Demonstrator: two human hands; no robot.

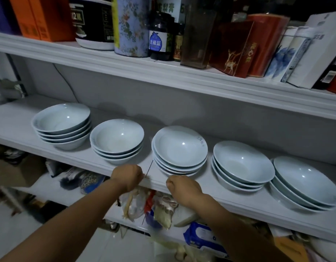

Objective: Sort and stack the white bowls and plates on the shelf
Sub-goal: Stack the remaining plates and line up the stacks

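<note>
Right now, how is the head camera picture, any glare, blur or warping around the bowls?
Head view: the light is dim and bluish, and a small glare spot sits inside each top bowl, as on the middle stack. Head view: the shelf edge slants and bows slightly from the wide lens. Head view: the bottom left corner is smeared, while the bowls look sharp.
</note>
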